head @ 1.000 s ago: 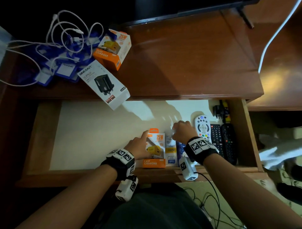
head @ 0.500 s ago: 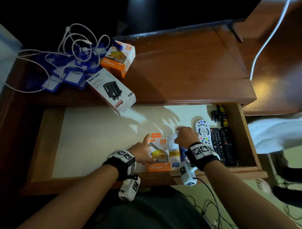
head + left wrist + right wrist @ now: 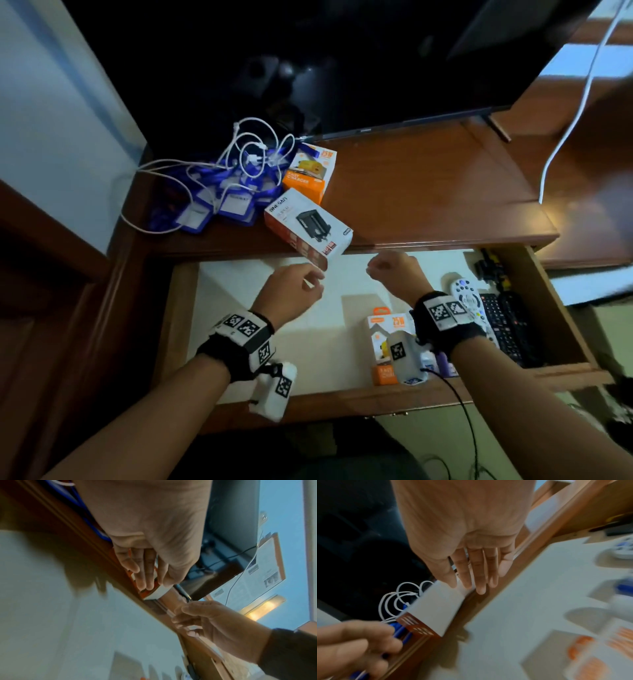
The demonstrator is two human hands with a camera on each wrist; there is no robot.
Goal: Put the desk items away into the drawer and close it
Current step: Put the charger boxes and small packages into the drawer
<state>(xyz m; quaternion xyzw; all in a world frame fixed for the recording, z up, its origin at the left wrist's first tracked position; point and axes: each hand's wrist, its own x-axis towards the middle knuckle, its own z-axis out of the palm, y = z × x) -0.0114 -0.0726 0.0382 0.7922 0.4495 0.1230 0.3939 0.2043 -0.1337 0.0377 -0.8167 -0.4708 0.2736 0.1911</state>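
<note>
A white charger box (image 3: 308, 229) lies on the desk and overhangs its front edge above the open drawer (image 3: 565, 308). My left hand (image 3: 291, 291) is just below that box. In the left wrist view its straight fingers (image 3: 142, 573) lie against the box's overhanging end (image 3: 155, 594). My right hand (image 3: 392, 274) hovers just right of the box, holding nothing, its fingers (image 3: 476, 569) straight beside the box (image 3: 436, 608). A second orange charger box (image 3: 306, 171) sits further back on the desk. Another orange box (image 3: 382, 342) lies in the drawer's front.
Blue lanyard badges and white cables (image 3: 222, 195) are piled at the desk's back left. A white remote (image 3: 464, 296) and black remotes (image 3: 507, 325) fill the drawer's right side. A dark screen (image 3: 376, 68) stands behind the desk. The drawer's left half shows bare white lining (image 3: 239, 308).
Both hands let go of the orange box and packets at the drawer's front and moved up toward the white box at the desk edge. The head view has tilted up.
</note>
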